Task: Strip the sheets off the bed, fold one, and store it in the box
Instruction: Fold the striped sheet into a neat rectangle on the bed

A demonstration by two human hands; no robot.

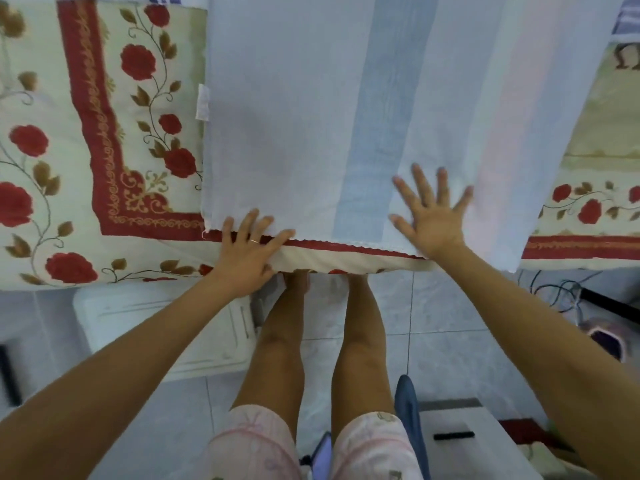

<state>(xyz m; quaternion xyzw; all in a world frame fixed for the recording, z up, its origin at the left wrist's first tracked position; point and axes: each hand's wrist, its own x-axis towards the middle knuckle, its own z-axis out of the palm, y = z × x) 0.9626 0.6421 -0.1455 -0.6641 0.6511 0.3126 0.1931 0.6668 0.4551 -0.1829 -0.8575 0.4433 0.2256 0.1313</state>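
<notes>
Fingers, your left hand (247,252): nearly straight and a little spread. They lie over the near hem of the striped sheet (311,116) at the bed edge and grip nothing you can see.
Fingers, your right hand (433,220): splayed wide, with the palm pressed flat on the sheet just inside the same hem, holding nothing.
Ring (254,241): a thin band on one left finger.
Writing: a small white tag (202,102) sticks out of the sheet's left edge, too blurred to read.
Sheet position: pale, with blue and faint pink bands, spread flat over the rose-patterned bedspread (69,150). Its far end is cut off at the top.
Hidden: a white plastic box (110,306) sits on the tiled floor (450,323) beside your legs, partly covered by your left forearm.
Hard to make out: cables (554,292) on the floor at right.
</notes>
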